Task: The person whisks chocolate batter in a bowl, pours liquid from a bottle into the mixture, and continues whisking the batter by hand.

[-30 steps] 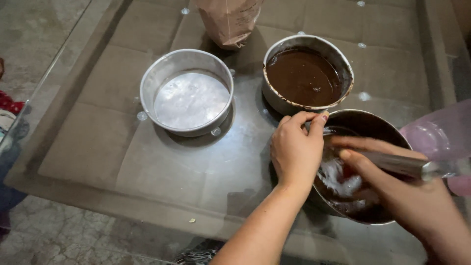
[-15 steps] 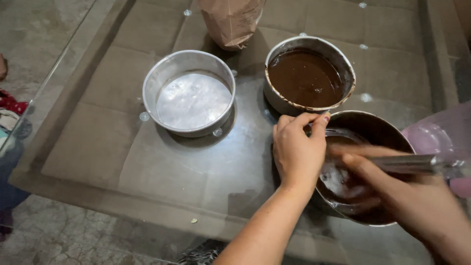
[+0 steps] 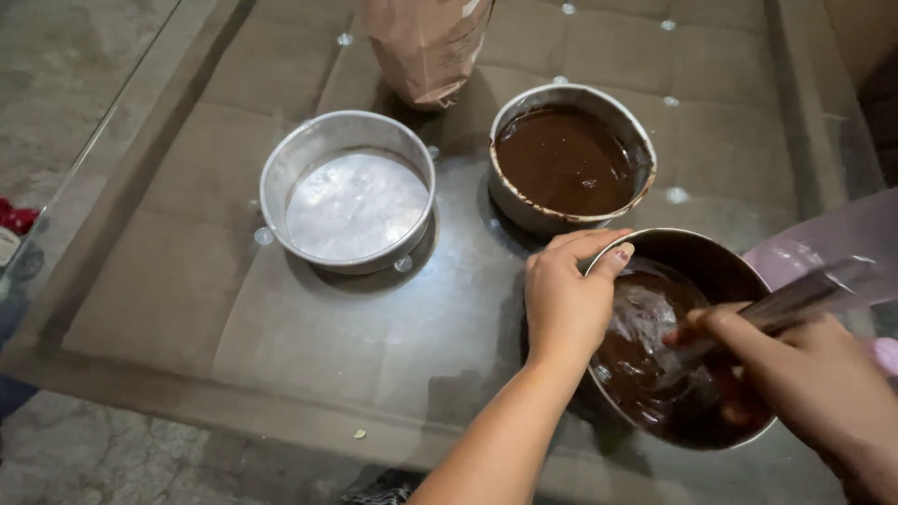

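Note:
My left hand point(image 3: 567, 301) grips the near-left rim of a steel mixing bowl point(image 3: 706, 257) that holds dark chocolate batter. My right hand point(image 3: 795, 374) holds a metal-handled utensil point(image 3: 795, 297) whose end is down in the batter inside the bowl. Behind the bowl stands a round cake pan point(image 3: 571, 164) filled with brown batter. To its left sits an empty round metal pan point(image 3: 348, 192) with a shiny bottom.
Everything rests on a glass tabletop point(image 3: 187, 281) with a tiled floor visible beneath. A brown paper bag point(image 3: 426, 47) stands at the back. A pink plastic container point(image 3: 832, 248) lies at the right edge. Something red point(image 3: 14, 220) shows at the far left.
My right hand has moved the utensil through the batter in the bowl. The white patch seen in the bowl a second ago is gone. My left hand keeps its grip on the rim.

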